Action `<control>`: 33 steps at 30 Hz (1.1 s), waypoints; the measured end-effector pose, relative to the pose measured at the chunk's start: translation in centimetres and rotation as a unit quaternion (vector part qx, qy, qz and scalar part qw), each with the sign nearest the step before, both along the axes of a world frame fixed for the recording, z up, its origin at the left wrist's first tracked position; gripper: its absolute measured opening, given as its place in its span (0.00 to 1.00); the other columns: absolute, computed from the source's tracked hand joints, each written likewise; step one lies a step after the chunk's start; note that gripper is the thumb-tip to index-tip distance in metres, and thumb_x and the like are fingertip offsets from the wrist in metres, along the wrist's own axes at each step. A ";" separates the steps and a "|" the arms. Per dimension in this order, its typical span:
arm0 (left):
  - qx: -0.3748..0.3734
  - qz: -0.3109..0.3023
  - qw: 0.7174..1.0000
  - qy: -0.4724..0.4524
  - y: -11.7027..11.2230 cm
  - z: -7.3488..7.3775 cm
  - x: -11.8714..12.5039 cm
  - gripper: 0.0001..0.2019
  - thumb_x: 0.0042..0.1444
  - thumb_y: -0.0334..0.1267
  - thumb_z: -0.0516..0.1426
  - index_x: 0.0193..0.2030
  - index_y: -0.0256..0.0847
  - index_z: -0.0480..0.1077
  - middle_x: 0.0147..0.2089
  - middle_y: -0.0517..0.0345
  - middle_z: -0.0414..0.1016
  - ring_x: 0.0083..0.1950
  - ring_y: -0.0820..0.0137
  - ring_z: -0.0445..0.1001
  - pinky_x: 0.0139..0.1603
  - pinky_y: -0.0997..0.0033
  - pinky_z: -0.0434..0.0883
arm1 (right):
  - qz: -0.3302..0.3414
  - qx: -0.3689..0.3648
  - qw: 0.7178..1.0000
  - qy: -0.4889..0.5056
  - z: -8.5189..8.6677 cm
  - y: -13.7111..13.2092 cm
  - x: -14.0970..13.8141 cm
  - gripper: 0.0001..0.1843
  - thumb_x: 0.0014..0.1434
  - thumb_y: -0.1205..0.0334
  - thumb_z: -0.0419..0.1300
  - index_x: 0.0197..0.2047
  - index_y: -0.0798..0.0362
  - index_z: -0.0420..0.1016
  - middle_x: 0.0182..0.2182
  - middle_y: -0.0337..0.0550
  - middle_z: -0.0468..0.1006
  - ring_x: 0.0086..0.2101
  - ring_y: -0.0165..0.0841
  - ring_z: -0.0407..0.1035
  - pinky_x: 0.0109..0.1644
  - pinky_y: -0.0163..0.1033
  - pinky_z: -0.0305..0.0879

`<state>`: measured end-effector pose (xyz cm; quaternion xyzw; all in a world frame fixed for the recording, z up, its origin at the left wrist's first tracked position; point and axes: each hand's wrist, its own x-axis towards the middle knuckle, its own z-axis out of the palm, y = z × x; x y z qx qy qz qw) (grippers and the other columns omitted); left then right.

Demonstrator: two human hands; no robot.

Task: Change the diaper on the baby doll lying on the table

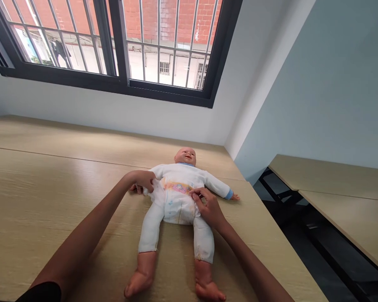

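Note:
A baby doll (184, 171) in white clothes with blue trim lies on its back, its head toward the window and its bare feet toward me. Around its hips is a white diaper (179, 207) with a colourful printed band across the waist. At the picture's left side of the waist, my left hand (144, 179) is closed on the diaper's thin white side flap, pulled outward. My right hand (209, 207) is on the opposite side, thumb and fingers pinched at the diaper's waist edge. What lies under the right fingertips is hidden.
The doll rests on a light wooden table (66, 201) with a seam across it. Behind stands a white wall with a barred, dark-framed window (126, 84). Another wooden table (343, 209) with a black frame is at the right, beyond a gap.

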<state>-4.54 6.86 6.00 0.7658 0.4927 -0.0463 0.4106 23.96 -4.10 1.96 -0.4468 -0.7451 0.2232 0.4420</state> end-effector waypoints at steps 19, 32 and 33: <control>0.088 0.031 0.986 -0.141 -0.9 5.3 -3.6 0.17 0.49 0.53 0.60 0.30 0.39 0.66 0.26 0.59 0.73 0.31 0.72 0.72 0.34 0.73 0.69 | 0.001 0.017 1.000 -0.013 0.0 0.0 -0.1 0.09 0.65 0.60 0.53 0.38 0.51 0.74 0.37 0.45 0.78 0.38 0.37 0.71 0.45 0.41 0.65; 0.101 0.085 0.986 0.104 -0.6 2.2 -0.5 0.12 0.38 0.28 0.62 0.30 0.39 0.64 0.22 0.59 0.72 0.23 0.63 0.75 0.24 0.69 0.71 | 0.006 0.029 0.999 -0.014 -0.2 0.0 -0.1 0.09 0.65 0.62 0.53 0.39 0.52 0.74 0.37 0.44 0.78 0.38 0.36 0.71 0.45 0.40 0.65; 0.099 0.080 0.985 0.115 -0.6 2.1 -0.2 0.11 0.39 0.28 0.62 0.29 0.39 0.64 0.19 0.60 0.70 0.21 0.63 0.74 0.23 0.70 0.70 | 0.006 0.029 0.999 -0.015 -0.2 0.0 -0.1 0.09 0.65 0.62 0.53 0.39 0.52 0.74 0.37 0.44 0.78 0.38 0.36 0.71 0.45 0.40 0.65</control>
